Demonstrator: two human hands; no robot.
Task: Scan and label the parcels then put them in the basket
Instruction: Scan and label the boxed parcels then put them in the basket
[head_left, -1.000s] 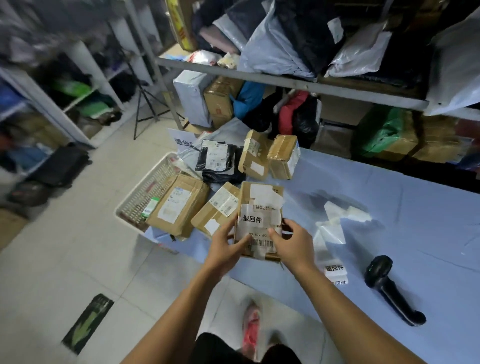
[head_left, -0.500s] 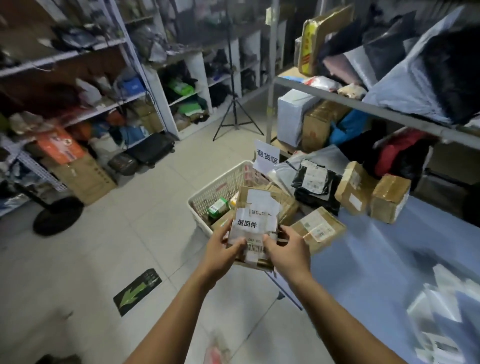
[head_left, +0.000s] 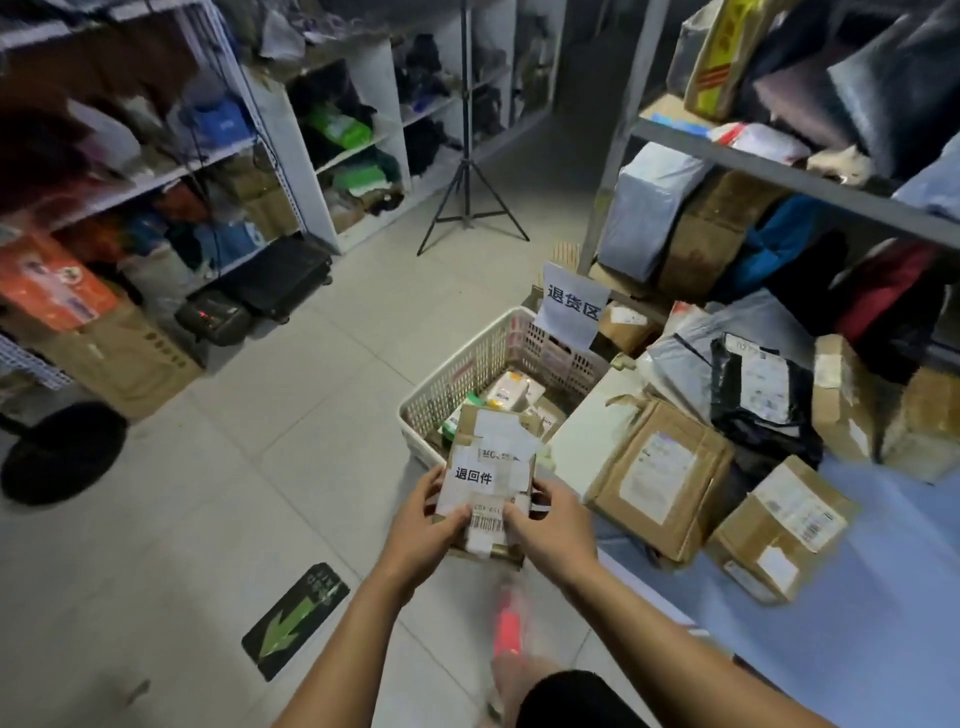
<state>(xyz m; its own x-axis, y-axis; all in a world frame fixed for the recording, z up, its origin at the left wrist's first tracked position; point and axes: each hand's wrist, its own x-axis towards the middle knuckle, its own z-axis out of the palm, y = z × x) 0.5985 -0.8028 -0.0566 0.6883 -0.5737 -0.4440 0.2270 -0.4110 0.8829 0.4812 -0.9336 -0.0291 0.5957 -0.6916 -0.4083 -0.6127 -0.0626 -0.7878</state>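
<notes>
Centre frame, lower half: one parcel (head_left: 488, 478), a brown carton covered in overlapping white labels. One label reads 退回件, and a barcode strip sits at the near end.

Left hand (head_left: 421, 525): clamped on the parcel's left edge, thumb on top beside the barcode, fingers curled beneath.

Right hand (head_left: 553, 525): clamped on the parcel's right edge, thumb on top at the other side of the barcode, fingers under the carton.

Position of parcel: held in front of the near corner of the basket (head_left: 457, 374), its far end overlapping the basket's near rim in the picture. Whether it touches the rim cannot be told.

Basket: white lattice plastic, centre frame, just left of the bench (head_left: 857, 597). Several small packets lie inside. A white sign (head_left: 571, 306) marked 退货区 stands at its far corner.

Bench: blue cover, right of frame. On it are a flat brown box (head_left: 660, 478) just right of the hands, a smaller labelled box (head_left: 779, 525) to its lower right, and a black mailing bag (head_left: 758, 395) above them.

Floor: pale tiles. A green arrow marker (head_left: 296, 618) lies lower left of the hands and a red shoe (head_left: 506, 623), blurred, is below them. A black tripod (head_left: 470, 208) stands at upper centre.

Upper left: white shelving (head_left: 291, 156) stocked with goods, detail blurred.
</notes>
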